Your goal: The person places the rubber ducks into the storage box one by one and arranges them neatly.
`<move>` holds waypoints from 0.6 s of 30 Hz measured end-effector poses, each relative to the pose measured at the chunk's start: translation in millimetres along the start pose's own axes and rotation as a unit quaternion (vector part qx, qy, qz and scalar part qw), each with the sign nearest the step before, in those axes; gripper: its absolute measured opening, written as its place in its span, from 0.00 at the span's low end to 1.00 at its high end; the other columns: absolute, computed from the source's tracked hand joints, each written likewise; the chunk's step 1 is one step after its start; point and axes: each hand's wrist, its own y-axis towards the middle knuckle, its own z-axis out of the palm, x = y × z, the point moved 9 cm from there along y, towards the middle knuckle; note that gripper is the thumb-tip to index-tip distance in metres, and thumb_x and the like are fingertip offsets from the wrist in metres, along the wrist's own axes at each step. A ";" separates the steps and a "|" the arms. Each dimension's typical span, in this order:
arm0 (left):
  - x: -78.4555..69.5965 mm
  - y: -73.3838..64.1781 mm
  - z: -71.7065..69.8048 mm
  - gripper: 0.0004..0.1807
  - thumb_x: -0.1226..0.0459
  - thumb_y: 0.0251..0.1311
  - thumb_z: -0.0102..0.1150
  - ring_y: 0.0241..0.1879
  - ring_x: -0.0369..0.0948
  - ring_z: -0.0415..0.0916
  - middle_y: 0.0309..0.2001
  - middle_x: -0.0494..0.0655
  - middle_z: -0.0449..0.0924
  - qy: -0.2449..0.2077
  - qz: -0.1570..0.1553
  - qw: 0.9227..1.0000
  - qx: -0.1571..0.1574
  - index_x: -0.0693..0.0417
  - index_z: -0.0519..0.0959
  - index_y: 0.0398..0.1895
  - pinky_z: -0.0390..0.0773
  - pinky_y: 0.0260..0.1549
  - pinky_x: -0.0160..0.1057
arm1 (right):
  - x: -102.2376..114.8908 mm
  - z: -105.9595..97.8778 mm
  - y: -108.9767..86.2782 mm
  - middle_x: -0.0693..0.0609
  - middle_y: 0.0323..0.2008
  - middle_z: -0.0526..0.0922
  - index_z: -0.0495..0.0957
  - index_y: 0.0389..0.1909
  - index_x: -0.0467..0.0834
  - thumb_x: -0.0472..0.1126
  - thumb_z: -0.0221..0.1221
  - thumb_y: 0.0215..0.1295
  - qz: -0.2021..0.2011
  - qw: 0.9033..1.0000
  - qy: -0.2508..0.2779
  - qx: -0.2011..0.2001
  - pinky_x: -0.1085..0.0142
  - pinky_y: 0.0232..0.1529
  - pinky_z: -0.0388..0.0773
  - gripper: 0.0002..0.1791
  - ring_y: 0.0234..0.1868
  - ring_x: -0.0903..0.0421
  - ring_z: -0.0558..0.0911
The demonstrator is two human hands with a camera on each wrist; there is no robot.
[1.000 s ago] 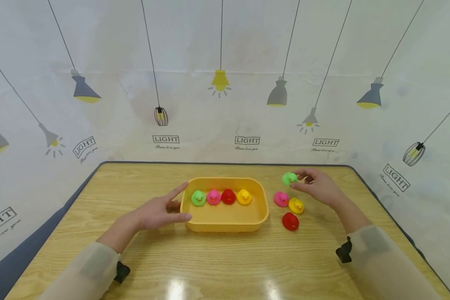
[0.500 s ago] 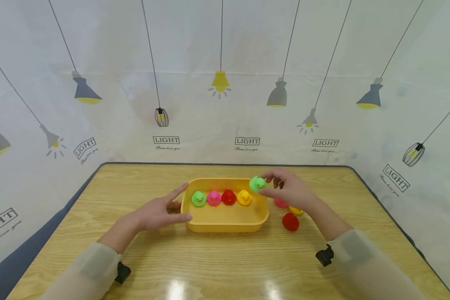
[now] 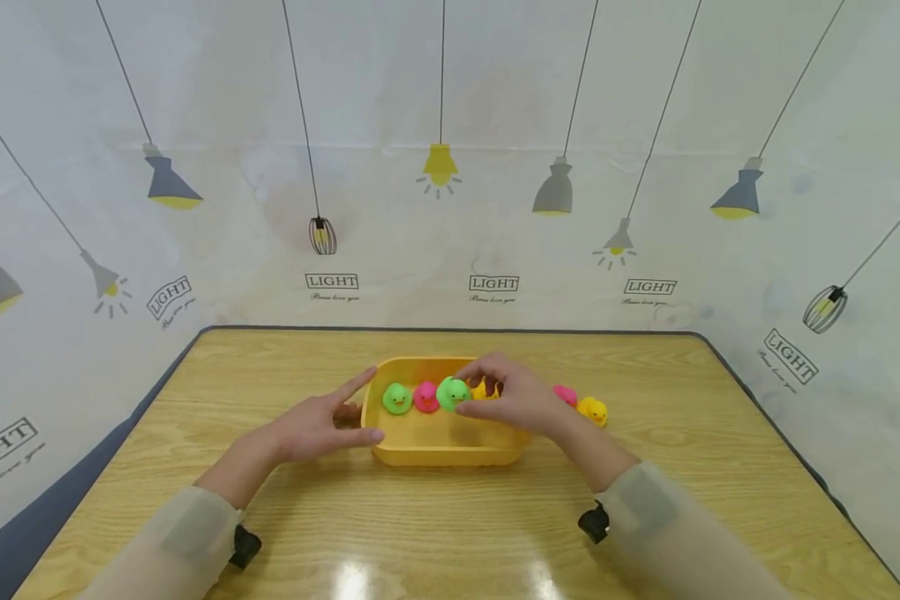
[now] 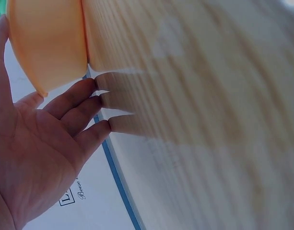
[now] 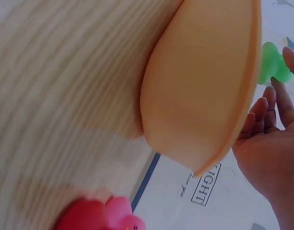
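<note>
My right hand (image 3: 525,402) pinches a green rubber duck (image 3: 452,394) between thumb and fingertips, over the middle of a yellow plastic basin (image 3: 442,457). Inside the basin a green duck (image 3: 397,399) and a pink duck (image 3: 426,397) sit in a row, with a yellow duck (image 3: 486,391) partly behind my right fingers. The basin's red duck is hidden by the held one. At the basin's left end, my left hand (image 3: 311,427) touches the rim with spread thumb and index finger. The left wrist view shows its other fingers extended near the basin's side wall (image 4: 51,43).
Right of the basin, a pink duck (image 3: 566,395) and a yellow duck (image 3: 592,412) stand on the wooden table (image 3: 420,525). A red duck (image 5: 82,215) shows in the right wrist view; my right forearm hides it from the head. A lamp-patterned backdrop (image 3: 390,167) rises behind the table.
My right hand has carried the green duck leftward from above the loose ducks, across the basin's right rim to over its middle. The left hand stays at the left end.
</note>
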 end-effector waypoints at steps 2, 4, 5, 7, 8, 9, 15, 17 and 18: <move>-0.5 -0.1 -0.1 0.60 0.26 0.63 0.65 0.80 0.66 0.67 0.78 0.58 0.76 0.000 0.004 1.000 -0.001 0.18 0.41 0.91 0.62 0.77 0.77 | 3.6 8.7 2.7 0.43 0.47 0.82 0.89 0.55 0.51 0.48 0.77 0.67 -0.005 1.000 0.009 0.007 0.65 0.43 0.74 0.18 0.43 0.51 0.75; -1.0 -0.3 -0.3 0.60 0.26 0.64 0.65 0.80 0.66 0.67 0.78 0.58 0.76 0.000 0.007 1.000 -0.001 0.19 0.41 0.91 0.62 0.77 0.77 | 6.2 16.9 5.3 0.42 0.47 0.83 0.89 0.55 0.50 0.48 0.77 0.67 -0.006 1.000 0.014 0.011 0.65 0.43 0.75 0.18 0.44 0.51 0.75; -1.2 -0.4 -0.4 0.59 0.27 0.64 0.65 0.80 0.66 0.67 0.78 0.58 0.76 0.000 0.009 1.000 -0.002 0.19 0.41 0.91 0.62 0.77 0.77 | 7.2 20.7 6.3 0.42 0.47 0.83 0.89 0.56 0.50 0.48 0.77 0.67 -0.005 1.000 0.018 0.014 0.65 0.44 0.75 0.18 0.44 0.51 0.76; -1.7 -0.9 -0.5 0.59 0.27 0.65 0.65 0.80 0.66 0.67 0.78 0.58 0.76 0.000 0.011 1.000 -0.002 0.19 0.41 0.91 0.62 0.77 0.76 | 8.7 28.3 8.5 0.45 0.47 0.84 0.89 0.56 0.51 0.49 0.77 0.67 0.000 1.000 0.020 0.017 0.65 0.45 0.76 0.19 0.46 0.51 0.76; -1.8 -1.2 -0.6 0.59 0.27 0.65 0.65 0.80 0.66 0.67 0.78 0.58 0.76 -0.001 0.012 1.000 -0.002 0.19 0.41 0.91 0.62 0.77 0.76 | 9.3 32.2 9.7 0.46 0.47 0.84 0.89 0.57 0.51 0.49 0.77 0.67 0.001 1.000 0.021 0.019 0.64 0.45 0.76 0.19 0.46 0.51 0.77; -2.0 -1.4 -0.8 0.59 0.27 0.65 0.65 0.80 0.66 0.68 0.77 0.57 0.76 -0.001 0.013 1.000 -0.002 0.19 0.41 0.91 0.62 0.77 0.76 | 9.9 36.3 10.9 0.49 0.47 0.84 0.89 0.57 0.53 0.50 0.77 0.67 0.006 0.999 0.023 0.023 0.64 0.46 0.77 0.19 0.47 0.52 0.77; -2.0 -1.7 -0.9 0.59 0.27 0.65 0.64 0.79 0.64 0.70 0.77 0.57 0.77 0.004 0.015 1.000 -0.002 0.19 0.41 0.91 0.65 0.76 0.75 | 16.1 58.9 19.4 0.51 0.48 0.83 0.88 0.58 0.53 0.51 0.76 0.68 0.016 0.998 0.040 0.042 0.64 0.49 0.75 0.20 0.48 0.51 0.77; -1.6 -1.5 -1.0 0.58 0.27 0.66 0.64 0.79 0.63 0.70 0.76 0.57 0.78 0.006 0.018 1.000 -0.003 0.19 0.41 0.91 0.65 0.76 0.75 | 18.6 64.9 22.4 0.49 0.49 0.83 0.88 0.57 0.52 0.50 0.76 0.68 0.016 0.998 0.041 0.041 0.64 0.49 0.75 0.19 0.48 0.51 0.76; -1.4 -1.4 -0.9 0.58 0.27 0.66 0.64 0.78 0.63 0.71 0.76 0.57 0.78 0.006 0.019 1.000 -0.003 0.19 0.41 0.91 0.66 0.76 0.74 | 19.4 67.6 23.8 0.49 0.49 0.83 0.88 0.57 0.52 0.51 0.76 0.68 0.016 0.998 0.039 0.040 0.64 0.48 0.75 0.19 0.47 0.52 0.76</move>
